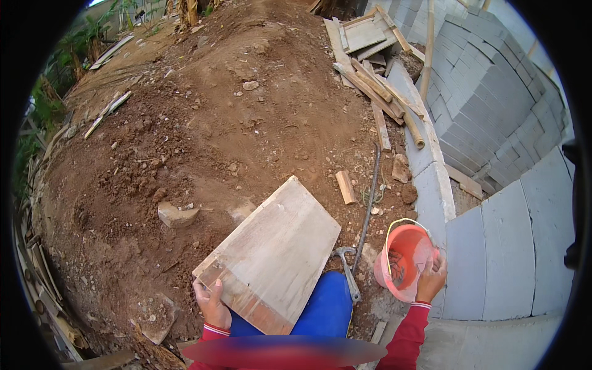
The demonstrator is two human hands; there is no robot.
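A flat wooden panel [277, 246] lies tilted across my blue-clad leg [330, 302]. My left hand [213, 303] grips its lower left corner, thumb on top and the other fingers mostly hidden. To the right stands an orange-red bucket [381, 271] with a yellowish handle [390, 237] raised over it. My right hand [431, 279] is closed on the bucket's right rim. Inside the bucket are several thin pieces [399, 271] that look like nails. Between the panel and the bucket, a claw hammer [349, 275] lies beside my knee.
A bent metal bar [369, 209] and a short wood offcut [345, 187] lie on the brown soil. A grey block wall [493, 265] rises close on my right, with stacked blocks [481, 92] beyond it. Planks and bamboo [376, 86] are piled farther ahead. A stone [177, 214] sits left.
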